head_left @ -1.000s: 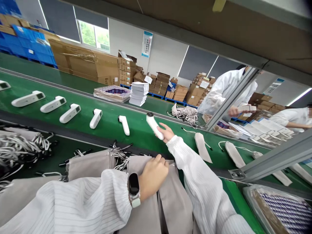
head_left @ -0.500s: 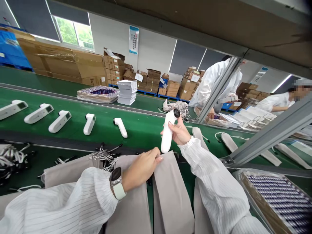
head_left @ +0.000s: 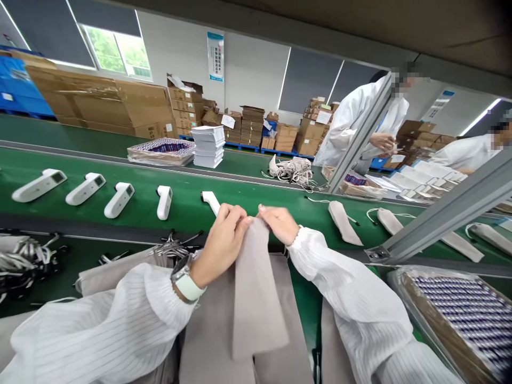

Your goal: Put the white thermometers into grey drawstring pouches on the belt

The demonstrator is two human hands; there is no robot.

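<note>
A grey cloth pouch (head_left: 258,293) hangs mouth up between my hands, its lower end over other grey pouches (head_left: 212,325). My left hand (head_left: 226,237) is closed, pinching the left side of its top edge. At the right side of the mouth, my right hand (head_left: 280,224) has its fingertips closed on the cloth, slightly blurred. Whether anything is inside the pouch cannot be seen. Just behind my left hand lies a white handheld infrared thermometer (head_left: 211,201), partly covered by it. Several more thermometers (head_left: 120,200) lie in a row to the left on the green belt (head_left: 188,213).
Filled grey pouches (head_left: 344,221) with cords lie to the right on the belt. A metal post (head_left: 436,218) slants down at right beside a tray of small striped items (head_left: 460,314). Corded bundles (head_left: 24,261) sit at left. Two co-workers (head_left: 352,128) stand across the line.
The thermometer in my right hand is out of sight, and that hand is now at the pouch's mouth. The pouch has been lifted. The row of thermometers has shifted right in view.
</note>
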